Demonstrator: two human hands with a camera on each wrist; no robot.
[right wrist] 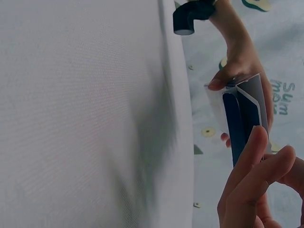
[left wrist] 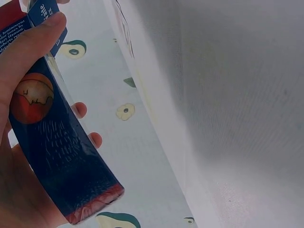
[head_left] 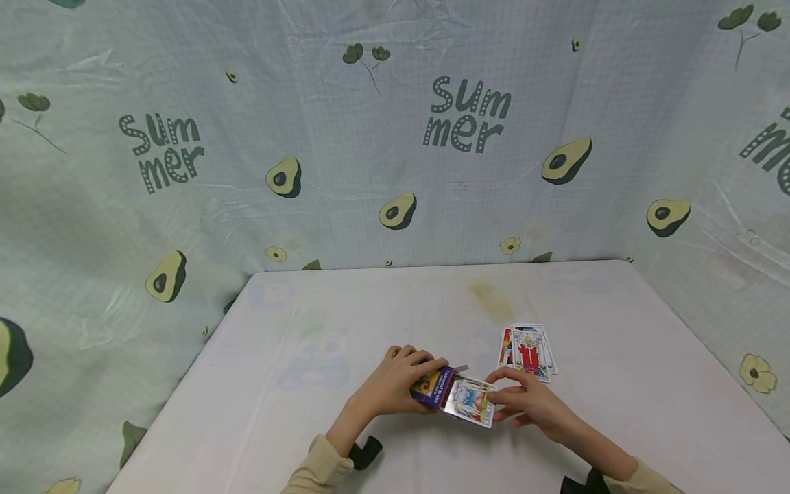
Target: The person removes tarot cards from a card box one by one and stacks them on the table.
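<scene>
My left hand (head_left: 398, 384) grips a dark blue tarot card box (head_left: 432, 385) with a round orange face on its narrow side, seen in the left wrist view. A stack of illustrated cards (head_left: 470, 399) sticks out of the box's end on the right. At the outer edge of these cards, my right hand (head_left: 524, 403) pinches them between thumb and fingers. The right wrist view shows its fingers (right wrist: 256, 142) against the dark blue piece, with the left hand behind. Above my right hand, several loose cards (head_left: 529, 353) lie face up in an overlapping pile, a red-robed figure on top.
A white cloth (head_left: 296, 439) covers the table. Behind and at the sides hangs a pale curtain (head_left: 345, 137) printed with avocados and lettering. Each wrist carries a black camera mount (head_left: 367, 453).
</scene>
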